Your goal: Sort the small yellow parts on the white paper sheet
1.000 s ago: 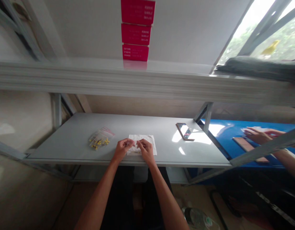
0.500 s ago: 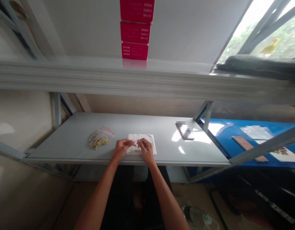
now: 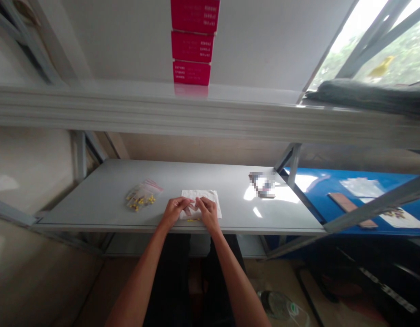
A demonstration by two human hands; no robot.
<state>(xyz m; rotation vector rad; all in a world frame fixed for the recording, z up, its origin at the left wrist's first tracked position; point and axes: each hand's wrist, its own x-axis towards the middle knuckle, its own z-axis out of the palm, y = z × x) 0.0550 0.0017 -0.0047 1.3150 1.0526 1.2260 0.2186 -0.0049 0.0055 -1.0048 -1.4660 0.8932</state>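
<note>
Left grip (image 3: 172,210), perhaps on plastic (image 3: 187,210), near table edge (image 3: 185,229)

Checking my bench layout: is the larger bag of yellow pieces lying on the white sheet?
No, the larger bag lies on the gray tabletop, left of the white sheet.

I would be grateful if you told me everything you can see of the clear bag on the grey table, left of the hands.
The clear bag looks like thin, see-through plastic, slightly crumpled, with a pinkish-red strip along its far right end. Small yellow pieces are gathered toward its near end. It lies slanted on the grey table, apart from the left hand; only the table visibly touches it. Whether it is sealed cannot be told.
</note>
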